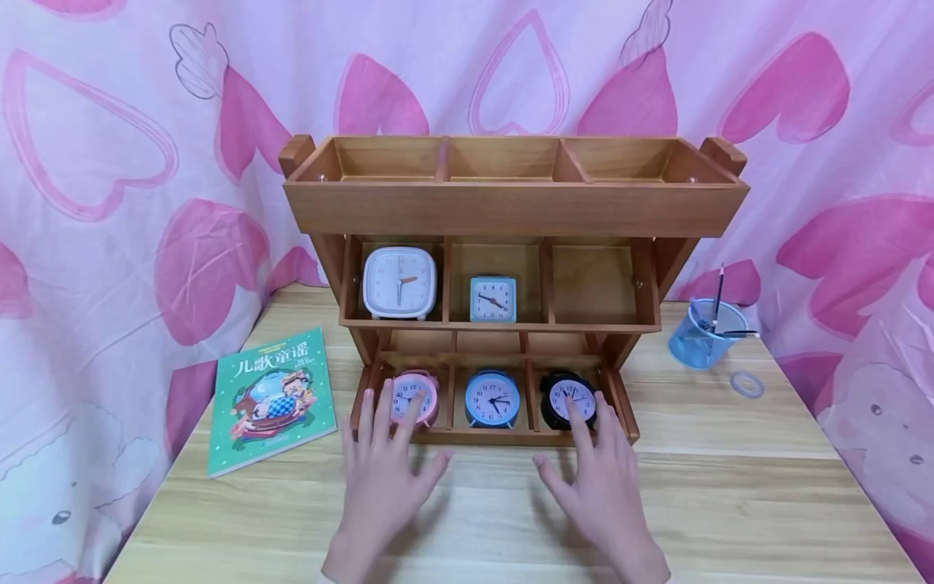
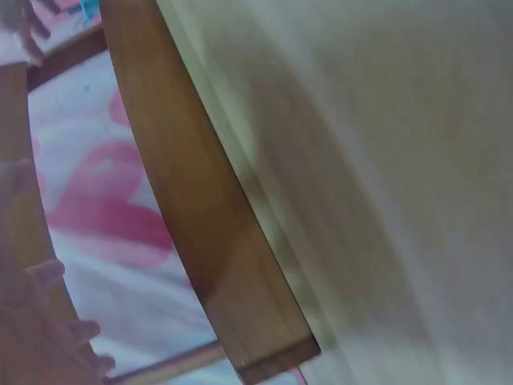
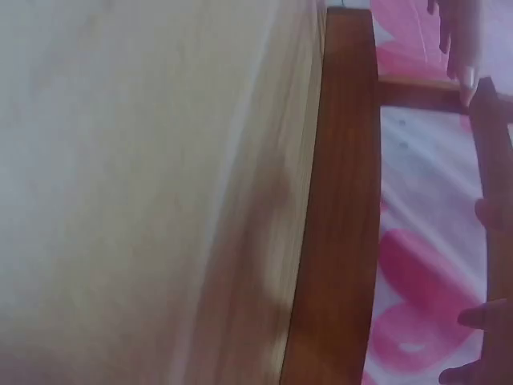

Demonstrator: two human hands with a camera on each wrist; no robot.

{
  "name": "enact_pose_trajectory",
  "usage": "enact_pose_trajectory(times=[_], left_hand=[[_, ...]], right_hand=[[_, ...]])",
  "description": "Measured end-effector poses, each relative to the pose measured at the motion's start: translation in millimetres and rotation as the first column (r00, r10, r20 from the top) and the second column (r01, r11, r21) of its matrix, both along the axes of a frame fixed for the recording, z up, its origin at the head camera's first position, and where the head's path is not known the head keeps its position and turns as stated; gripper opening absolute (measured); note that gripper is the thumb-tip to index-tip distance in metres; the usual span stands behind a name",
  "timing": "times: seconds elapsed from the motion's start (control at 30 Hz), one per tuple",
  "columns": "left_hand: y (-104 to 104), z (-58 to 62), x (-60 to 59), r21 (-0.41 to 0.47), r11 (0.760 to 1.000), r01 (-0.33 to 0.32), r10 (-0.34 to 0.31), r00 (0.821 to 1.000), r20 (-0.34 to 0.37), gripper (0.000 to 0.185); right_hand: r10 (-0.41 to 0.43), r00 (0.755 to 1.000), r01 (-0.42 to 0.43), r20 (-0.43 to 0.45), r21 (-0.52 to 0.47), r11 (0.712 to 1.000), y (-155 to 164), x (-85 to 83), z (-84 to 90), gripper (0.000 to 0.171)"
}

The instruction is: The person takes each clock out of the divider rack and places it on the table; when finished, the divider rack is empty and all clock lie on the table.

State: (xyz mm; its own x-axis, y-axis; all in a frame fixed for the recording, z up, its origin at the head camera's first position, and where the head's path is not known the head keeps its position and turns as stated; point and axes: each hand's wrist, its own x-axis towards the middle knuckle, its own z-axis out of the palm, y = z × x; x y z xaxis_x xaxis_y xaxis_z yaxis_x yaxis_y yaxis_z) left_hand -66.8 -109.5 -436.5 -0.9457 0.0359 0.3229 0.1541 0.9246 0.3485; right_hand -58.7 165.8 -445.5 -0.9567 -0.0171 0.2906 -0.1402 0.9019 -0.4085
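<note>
Both hands hover with fingers spread at the lowest tier of a brown wooden rack (image 1: pixel 514 209). My left hand (image 1: pixel 383 478) has its fingers overlapping a pink alarm clock (image 1: pixel 404 392) in the head view. The fingers of my right hand (image 1: pixel 601 487) overlap a black alarm clock (image 1: pixel 585 398). Between them a blue alarm clock (image 1: pixel 493 399) stands in the middle compartment. On the tier above are a white square clock (image 1: pixel 383 284) and a small turquoise-edged clock (image 1: pixel 481 290). In the wrist views, fingers (image 2: pixel 48 274) show along the edges beside the rack's wooden bars.
A green children's book (image 1: pixel 272 397) lies on the wooden table (image 1: pixel 730 503) to the left. To the right stand a blue mesh pen cup (image 1: pixel 689 345) with pencils and a small clear ring (image 1: pixel 747 384). A pink heart-print curtain (image 1: pixel 452 65) hangs behind.
</note>
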Motion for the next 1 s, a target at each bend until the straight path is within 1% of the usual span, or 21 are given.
enact_pose_trajectory(times=[0.1,0.2,0.3,0.4,0.43,0.5,0.57,0.67,0.73,0.87,1.0], left_hand=[[-19,0.0,-15.7,0.107,0.994,0.029,-0.034,0.999,0.038,0.074],[-44,-4.3,-32.4,0.225,0.974,0.027,-0.053,0.992,0.11,0.071],[-67,-10.9,-47.9,0.327,0.944,0.04,-0.101,0.98,0.171,0.063],[-81,-17.2,-59.9,0.412,0.909,0.07,-0.168,0.964,0.206,0.055],[-83,-18.7,-62.4,0.433,0.899,0.07,-0.182,0.958,0.223,0.053],[-87,-20.8,-65.8,0.466,0.883,0.057,-0.199,0.944,0.262,0.051],[-88,-22.8,-67.7,0.489,0.872,0.026,-0.2,0.931,0.307,0.051],[-89,-24.3,-69.0,0.516,0.856,-0.022,-0.197,0.91,0.365,0.051],[-90,-25.7,-69.7,0.529,0.847,-0.045,-0.195,0.9,0.389,0.051],[-92,-29.0,-70.9,0.543,0.836,-0.081,-0.193,0.882,0.43,0.051],[-94,-31.4,-71.5,0.549,0.83,-0.097,-0.193,0.874,0.446,0.051]], right_hand=[[0.024,0.999,-0.026,-0.029,-0.058,0.998,7,-16.3,-1.5,0.074],[0.042,0.999,-0.044,-0.018,-0.092,0.995,16,-34.6,-4.3,0.068],[0.051,0.998,-0.046,0.044,-0.104,0.994,22,-51.9,-7.0,0.066],[0.059,0.989,-0.046,0.133,-0.095,0.994,26,-65.6,-9.6,0.068],[0.061,0.985,-0.047,0.161,-0.091,0.995,27,-69.4,-10.8,0.069],[0.072,0.976,-0.056,0.206,-0.083,0.995,28,-75.3,-13.3,0.072],[0.086,0.966,-0.069,0.245,-0.077,0.995,28,-79.2,-15.6,0.074],[0.09,0.957,-0.073,0.275,-0.072,0.995,28,-81.9,-18.7,0.073],[0.088,0.956,-0.071,0.281,-0.069,0.995,28,-82.4,-20.3,0.071],[0.092,0.961,-0.073,0.26,-0.081,0.994,29,-82.8,-22.0,0.068],[0.102,0.972,-0.08,0.209,-0.109,0.991,29,-82.0,-22.6,0.063]])
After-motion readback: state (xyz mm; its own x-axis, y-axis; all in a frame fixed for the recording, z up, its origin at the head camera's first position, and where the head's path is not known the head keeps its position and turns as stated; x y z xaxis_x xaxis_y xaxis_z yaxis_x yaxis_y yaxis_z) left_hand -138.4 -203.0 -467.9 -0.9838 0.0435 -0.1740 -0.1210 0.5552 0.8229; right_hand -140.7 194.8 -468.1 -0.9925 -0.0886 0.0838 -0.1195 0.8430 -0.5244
